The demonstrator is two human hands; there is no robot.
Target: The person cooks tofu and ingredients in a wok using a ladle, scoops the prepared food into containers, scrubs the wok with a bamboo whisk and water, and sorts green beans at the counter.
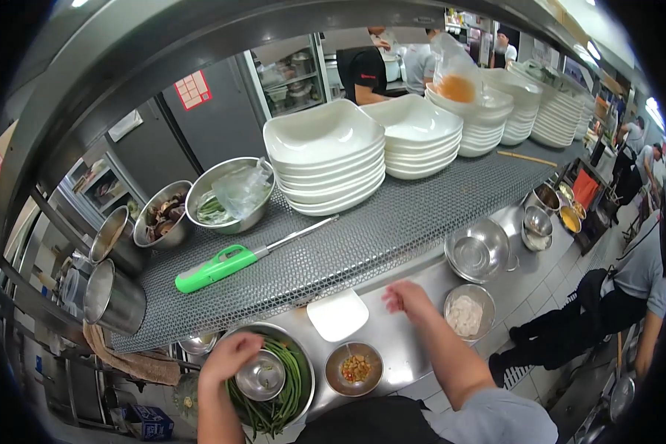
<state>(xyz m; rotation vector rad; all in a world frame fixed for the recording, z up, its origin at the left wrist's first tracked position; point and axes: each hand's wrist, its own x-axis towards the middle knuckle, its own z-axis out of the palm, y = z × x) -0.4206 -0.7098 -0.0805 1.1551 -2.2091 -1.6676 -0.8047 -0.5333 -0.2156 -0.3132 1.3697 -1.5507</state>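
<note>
My left hand [231, 357] is at the upper left rim of a small metal bowl [260, 379], which sits in a large bowl [309, 392] of long green beans [292, 366]. Its fingers are bent, and I cannot tell whether they grip the rim. My right hand [408, 300] hovers above the steel counter with its fingers loosely curled and apart, holding nothing. Nearest to it is a square white dish [338, 316] on the left. Between my forearms stands a metal bowl [333, 385] with chopped orange and brown pieces [356, 368].
A mesh-covered shelf [303, 274] spans ahead, bearing a green lighter [218, 268], stacked white bowls [325, 163] and metal bowls of food. Right of my arm are a bowl of pale food [466, 314] and an empty colander-like bowl [472, 255]. A co-worker [614, 288] stands at right.
</note>
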